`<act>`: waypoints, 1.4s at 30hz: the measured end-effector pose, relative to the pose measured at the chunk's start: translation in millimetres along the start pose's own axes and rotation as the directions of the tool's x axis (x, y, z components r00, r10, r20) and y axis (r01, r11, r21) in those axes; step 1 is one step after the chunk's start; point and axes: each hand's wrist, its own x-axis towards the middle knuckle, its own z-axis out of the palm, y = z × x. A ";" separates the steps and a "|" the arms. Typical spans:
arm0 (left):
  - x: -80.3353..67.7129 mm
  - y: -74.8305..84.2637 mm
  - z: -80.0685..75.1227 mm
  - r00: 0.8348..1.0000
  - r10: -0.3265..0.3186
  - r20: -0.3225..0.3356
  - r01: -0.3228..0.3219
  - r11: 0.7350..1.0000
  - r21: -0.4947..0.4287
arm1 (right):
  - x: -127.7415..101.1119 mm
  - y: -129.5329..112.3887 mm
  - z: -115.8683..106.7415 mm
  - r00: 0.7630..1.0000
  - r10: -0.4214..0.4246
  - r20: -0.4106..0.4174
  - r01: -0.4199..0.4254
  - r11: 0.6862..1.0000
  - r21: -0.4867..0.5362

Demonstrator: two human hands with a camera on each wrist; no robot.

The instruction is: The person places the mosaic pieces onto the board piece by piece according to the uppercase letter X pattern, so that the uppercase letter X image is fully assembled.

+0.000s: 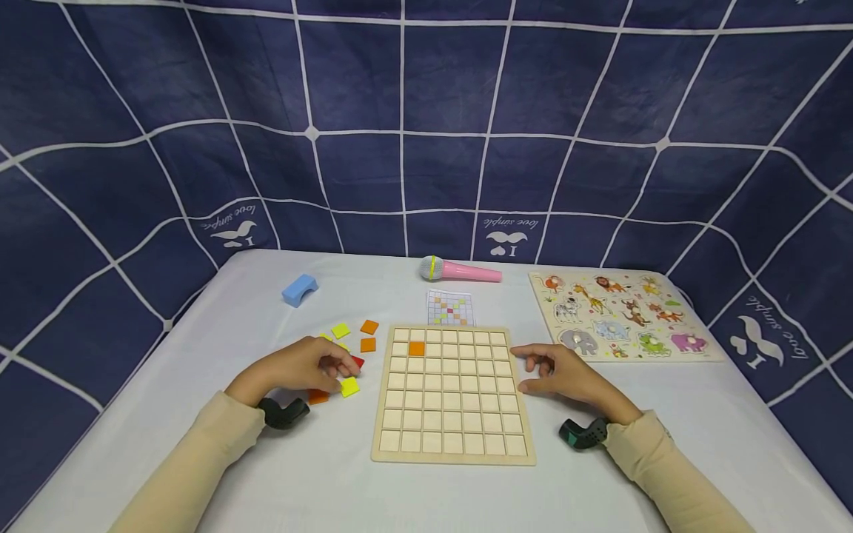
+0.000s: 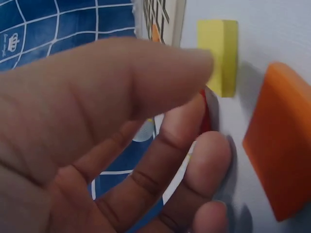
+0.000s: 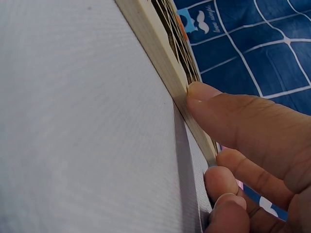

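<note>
A wooden grid board lies in the middle of the white table, with one orange tile set in its second row. Left of it lie loose yellow, orange and red tiles. My left hand is curled over this pile. In the left wrist view its fingertips and thumb close on the red tile, between a yellow tile and an orange tile. My right hand rests relaxed at the board's right edge, thumb tip touching the rim.
A pattern card lies behind the board, with a pink toy microphone beyond it. A blue block sits at the back left. An animal peg puzzle lies at the right. A dark blue cloth backdrop surrounds the table.
</note>
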 end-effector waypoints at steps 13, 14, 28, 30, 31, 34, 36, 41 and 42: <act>0.5 1.6 4.4 0.998 -0.064 -0.022 0.065 0.998 0.022 | 0.0 0.7 0.3 1.000 0.005 -0.002 -0.005 1.000 0.005; 0.5 2.1 4.5 0.998 -0.065 -0.022 0.065 0.998 0.025 | -0.1 0.6 0.3 1.000 0.008 -0.002 -0.008 1.000 0.005; 0.5 2.8 6.7 0.998 -0.048 -0.045 0.052 0.993 0.105 | -0.3 0.6 0.2 1.000 0.003 0.000 -0.003 1.000 0.015; 0.4 3.1 7.1 0.997 -0.056 -0.053 0.062 0.991 0.116 | 0.1 0.6 0.4 1.000 -0.001 0.001 0.001 1.000 0.013; 0.5 3.2 7.1 0.997 -0.060 -0.057 0.066 0.991 0.120 | 0.1 0.7 0.4 1.000 -0.001 0.001 0.001 1.000 0.012; 0.5 3.6 6.8 0.997 -0.054 -0.063 0.062 0.988 0.138 | 0.1 0.4 0.4 1.000 0.000 0.001 0.000 1.000 0.007; 0.5 3.4 6.7 0.997 -0.047 -0.068 0.057 0.987 0.150 | 0.0 0.2 0.3 1.000 -0.001 0.002 0.001 1.000 0.006; 0.0 4.4 7.8 0.996 -0.022 -0.085 0.038 0.981 0.192 | -0.1 0.5 0.2 1.000 -0.004 0.002 0.004 1.000 0.011; -0.2 4.6 8.1 0.996 -0.019 -0.088 0.037 0.979 0.200 | -0.1 0.5 0.2 1.000 -0.005 0.003 0.005 1.000 0.013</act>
